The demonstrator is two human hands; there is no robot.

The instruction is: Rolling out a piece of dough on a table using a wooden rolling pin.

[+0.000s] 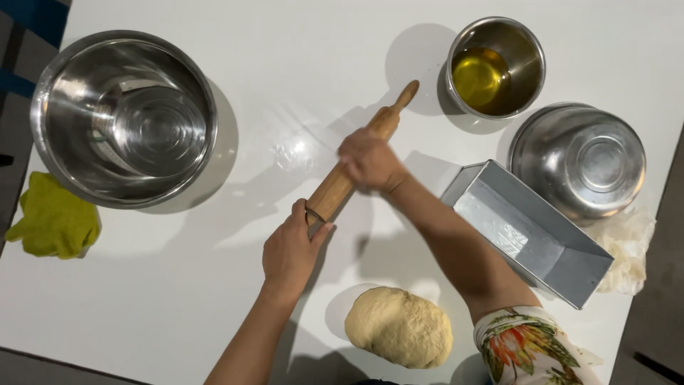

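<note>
- The left hand (pixel 291 249) comes up from the bottom edge on a bare forearm, back of the hand to the camera, and its fingers are closed around the near handle of a wooden rolling pin (pixel 353 167).
- The right hand (pixel 369 160) reaches in from the lower right on an arm with a flowered sleeve (pixel 527 349); it lies palm down over the middle of the pin's barrel, fingers curled over the wood.
- The rolling pin is held between the two hands over the white table (pixel 178 285). Its long axis runs on a diagonal: the near end sits inside the left fingers, and the far handle sticks out free beyond the right knuckles, pointing up and to the right.
- Whether the pin rests on the table or is lifted just off it cannot be told.
- Past the free handle tip, just beyond it, stands a small steel bowl of yellow oil (pixel 491 71).
- A ball of pale dough (pixel 399 326) lies on the table below the right hand and to the right of the left wrist, apart from both.
- Right of the right forearm, close beside it, is an empty metal loaf tin (pixel 531 232), with an upturned steel bowl (pixel 578 160) behind it.
- Well to the left of the left fingers sits a large steel mixing bowl (pixel 122 117), with a green cloth (pixel 53 217) at its lower edge.
</note>
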